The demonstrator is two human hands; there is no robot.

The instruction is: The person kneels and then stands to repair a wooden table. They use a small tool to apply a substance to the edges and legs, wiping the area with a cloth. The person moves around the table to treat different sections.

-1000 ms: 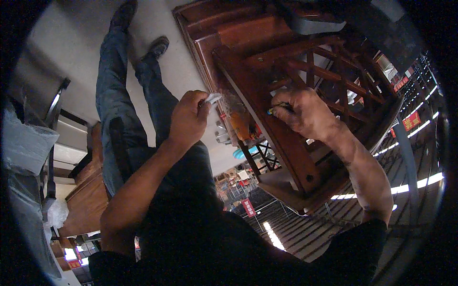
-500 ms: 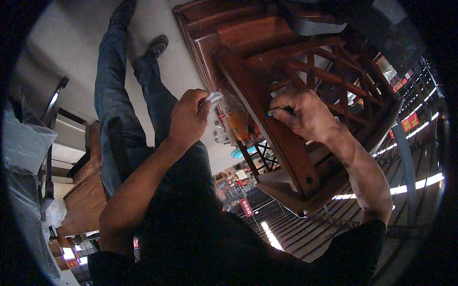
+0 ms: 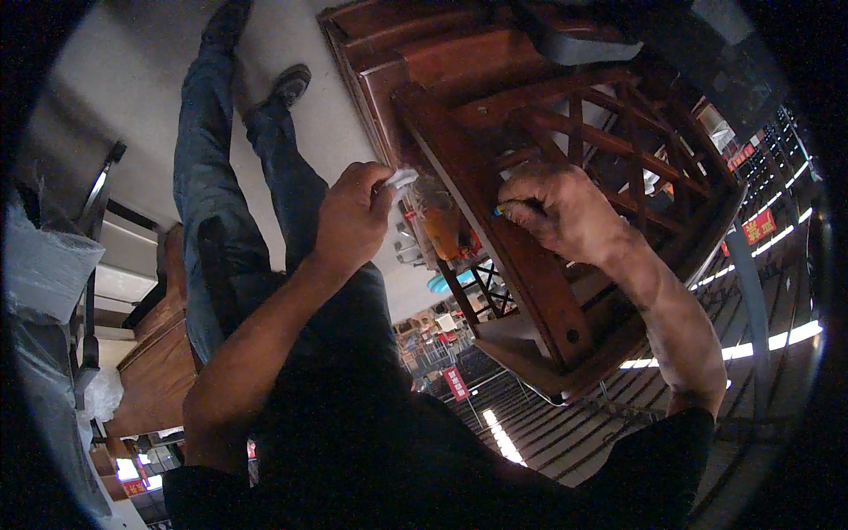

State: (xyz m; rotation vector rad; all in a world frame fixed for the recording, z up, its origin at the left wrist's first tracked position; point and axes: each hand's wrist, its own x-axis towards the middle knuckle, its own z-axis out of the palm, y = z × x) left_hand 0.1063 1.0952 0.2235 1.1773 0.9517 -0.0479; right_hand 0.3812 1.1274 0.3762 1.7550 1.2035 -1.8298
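Note:
My left hand (image 3: 352, 216) pinches a small crumpled white piece (image 3: 403, 178), cloth or paper; I cannot tell which. My right hand (image 3: 570, 212) is closed over the flat rail (image 3: 459, 159) of a reddish-brown wooden furniture piece with a crossed lattice (image 3: 609, 141). Between its thumb and fingers shows the tip of a small thing (image 3: 499, 210), blue and yellowish; the rest is hidden by the fingers. Beside the rail, between my hands, is a clear plastic bag or wrap with something orange (image 3: 442, 231) in it.
At the left stand a brown wooden cabinet (image 3: 159, 380) and stuff wrapped in grey plastic (image 3: 49, 265). My legs (image 3: 216, 194) stretch over the pale floor (image 3: 344, 106). A grey curved part (image 3: 587, 51) juts in above the furniture. A turquoise round thing (image 3: 446, 281) lies beyond the rail.
My left hand has shifted very slightly with the white piece, which sits a little further right. My right hand stays nearly in place at the rail.

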